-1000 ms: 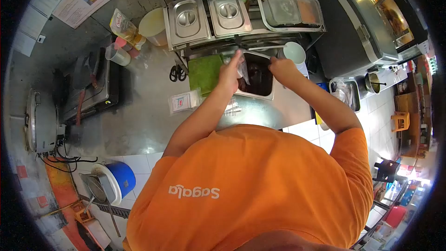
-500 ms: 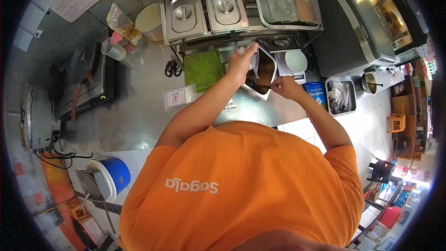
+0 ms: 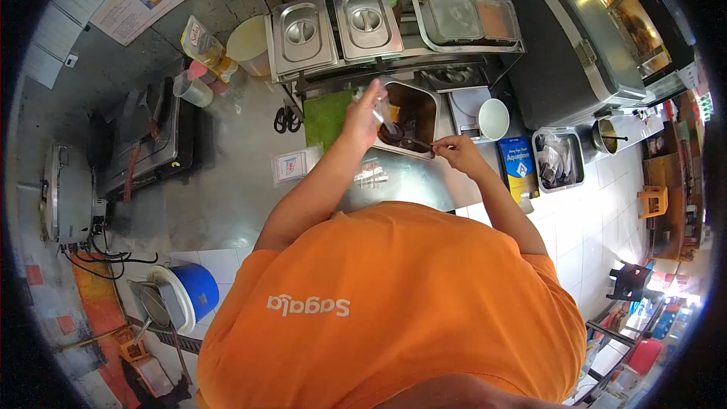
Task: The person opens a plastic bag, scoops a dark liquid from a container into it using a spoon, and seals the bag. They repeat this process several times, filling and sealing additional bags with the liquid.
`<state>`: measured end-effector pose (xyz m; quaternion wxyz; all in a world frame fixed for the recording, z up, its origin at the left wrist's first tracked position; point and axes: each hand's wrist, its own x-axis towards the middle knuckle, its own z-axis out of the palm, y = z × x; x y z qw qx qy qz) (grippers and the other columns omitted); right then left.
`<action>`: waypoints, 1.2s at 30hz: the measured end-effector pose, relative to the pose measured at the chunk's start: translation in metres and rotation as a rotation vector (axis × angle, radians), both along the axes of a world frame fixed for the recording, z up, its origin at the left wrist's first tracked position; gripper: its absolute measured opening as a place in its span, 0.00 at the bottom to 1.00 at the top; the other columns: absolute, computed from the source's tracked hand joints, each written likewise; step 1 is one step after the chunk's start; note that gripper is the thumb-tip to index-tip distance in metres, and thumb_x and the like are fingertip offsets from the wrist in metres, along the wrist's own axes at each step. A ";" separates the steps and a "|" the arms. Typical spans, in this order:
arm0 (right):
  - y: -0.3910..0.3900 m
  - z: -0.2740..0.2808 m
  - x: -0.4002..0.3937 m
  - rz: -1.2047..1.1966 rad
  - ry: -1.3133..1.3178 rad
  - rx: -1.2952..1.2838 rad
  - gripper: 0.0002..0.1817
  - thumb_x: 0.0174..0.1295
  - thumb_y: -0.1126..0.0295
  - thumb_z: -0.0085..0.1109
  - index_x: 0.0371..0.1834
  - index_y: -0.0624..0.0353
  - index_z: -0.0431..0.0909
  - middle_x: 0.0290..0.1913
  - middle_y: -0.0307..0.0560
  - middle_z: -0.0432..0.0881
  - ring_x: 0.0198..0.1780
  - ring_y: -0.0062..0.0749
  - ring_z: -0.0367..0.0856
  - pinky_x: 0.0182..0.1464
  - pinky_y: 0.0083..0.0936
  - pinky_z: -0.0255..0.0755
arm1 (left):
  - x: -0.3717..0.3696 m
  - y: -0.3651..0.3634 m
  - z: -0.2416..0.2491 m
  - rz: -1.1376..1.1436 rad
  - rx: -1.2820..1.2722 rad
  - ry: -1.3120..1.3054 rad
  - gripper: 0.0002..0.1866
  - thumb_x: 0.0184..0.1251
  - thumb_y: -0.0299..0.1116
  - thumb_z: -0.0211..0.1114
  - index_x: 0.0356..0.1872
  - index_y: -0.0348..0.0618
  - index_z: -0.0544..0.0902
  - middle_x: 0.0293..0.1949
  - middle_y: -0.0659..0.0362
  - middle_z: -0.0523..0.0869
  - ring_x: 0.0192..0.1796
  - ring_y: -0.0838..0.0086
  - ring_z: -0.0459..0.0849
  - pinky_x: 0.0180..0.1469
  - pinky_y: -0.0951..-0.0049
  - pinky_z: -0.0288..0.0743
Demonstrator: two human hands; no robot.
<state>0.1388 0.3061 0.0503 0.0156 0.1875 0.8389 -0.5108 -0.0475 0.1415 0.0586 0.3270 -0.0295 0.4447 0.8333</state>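
Note:
My left hand (image 3: 360, 119) is closed on a small clear plastic bag (image 3: 385, 111), held above the near left part of a deep steel pan (image 3: 429, 110). Fingers of my right hand (image 3: 459, 154) pinch the thin handle of a dark ladle (image 3: 419, 142) that reaches left across the pan. The ladle's head, dark inside, is right at the bag's lower end. Dark brown contents and a yellowish patch show in the pan.
A green cloth (image 3: 326, 117) and a printed packet (image 3: 291, 166) lie left of the pan, with black scissors (image 3: 287, 120) beyond. To the right are a white bowl (image 3: 494, 119), a blue and yellow pack (image 3: 519, 169) and a tray of plastic-wrapped items (image 3: 559, 159). Lidded steel pans (image 3: 304, 32) stand on the shelf above.
The steel pan has turned straighter and sits farther left. The ladle has come up to the bag, and both my hands have shifted left. The view has also shifted slightly.

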 end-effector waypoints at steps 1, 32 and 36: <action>0.000 0.003 0.004 -0.041 -0.032 -0.057 0.11 0.56 0.70 0.60 0.39 0.62 0.84 0.24 0.39 0.82 0.20 0.17 0.72 0.23 0.17 0.66 | -0.005 -0.004 -0.011 -0.002 0.000 0.003 0.22 0.57 0.50 0.69 0.43 0.44 0.77 0.42 0.58 0.82 0.47 0.70 0.77 0.55 0.71 0.65; -0.025 0.102 0.017 -0.154 0.358 0.084 0.11 0.61 0.74 0.58 0.45 0.66 0.80 0.28 0.36 0.75 0.25 0.14 0.69 0.25 0.13 0.62 | 0.033 -0.034 0.005 0.093 -0.266 1.101 0.21 0.48 0.30 0.75 0.18 0.38 0.66 0.59 0.46 0.75 0.48 0.71 0.82 0.45 0.76 0.72; -0.041 0.121 0.015 -0.118 0.396 0.242 0.11 0.60 0.76 0.58 0.46 0.67 0.80 0.29 0.40 0.75 0.27 0.18 0.71 0.28 0.16 0.65 | 0.034 -0.032 0.013 0.027 -0.240 1.022 0.20 0.50 0.26 0.74 0.18 0.38 0.65 0.59 0.39 0.73 0.62 0.66 0.73 0.52 0.75 0.68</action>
